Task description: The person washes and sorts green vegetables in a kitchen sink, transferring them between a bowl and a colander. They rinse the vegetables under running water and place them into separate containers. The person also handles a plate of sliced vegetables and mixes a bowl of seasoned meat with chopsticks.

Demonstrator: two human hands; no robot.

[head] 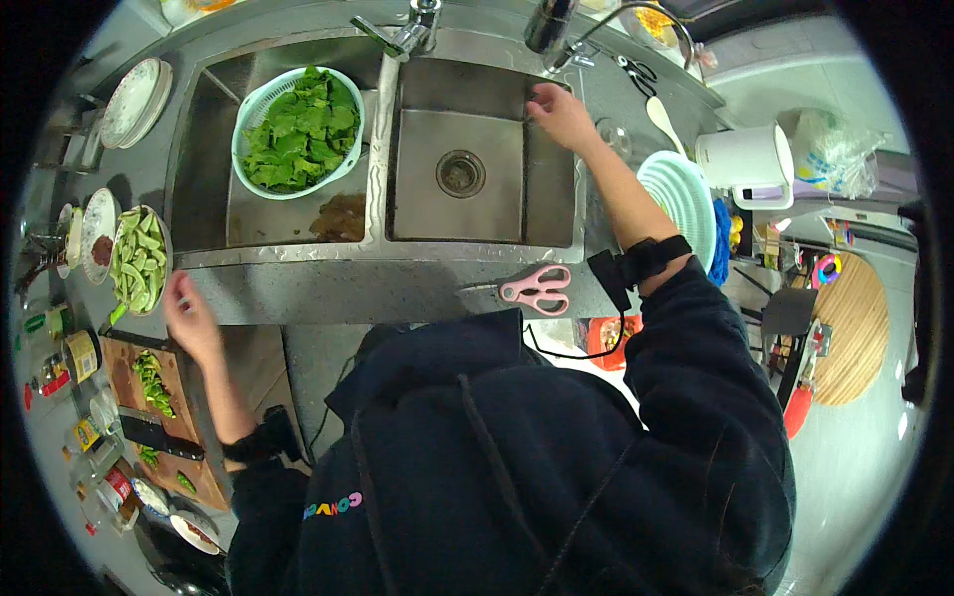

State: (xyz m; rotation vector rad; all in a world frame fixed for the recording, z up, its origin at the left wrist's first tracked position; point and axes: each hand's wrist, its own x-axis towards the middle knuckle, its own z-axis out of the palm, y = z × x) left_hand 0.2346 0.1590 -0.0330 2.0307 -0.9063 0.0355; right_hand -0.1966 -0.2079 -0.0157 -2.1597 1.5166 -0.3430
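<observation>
My left hand (192, 316), a little blurred, hovers over the counter edge beside a plate of cut green beans (140, 261). Its fingers are loosely bent, and I see nothing in them. Over the far right corner of the right-hand steel sink basin (462, 216) is my right hand (560, 118), below a slim curved faucet (618, 11). Its fingers are half curled with nothing visible between them. A light-blue colander (242, 160) full of green leaves (302, 134) stands in the left basin. Pink-handled scissors (535, 290) lie on the front counter.
At left, a cutting board (179, 372) bears chopped greens and a cleaver (160, 436). Stacked plates (134, 104) stand beyond. A mixer faucet (414, 33) rises behind the sink divider. At right are another colander (678, 186), a white spoon (663, 119) and a white pitcher (745, 156).
</observation>
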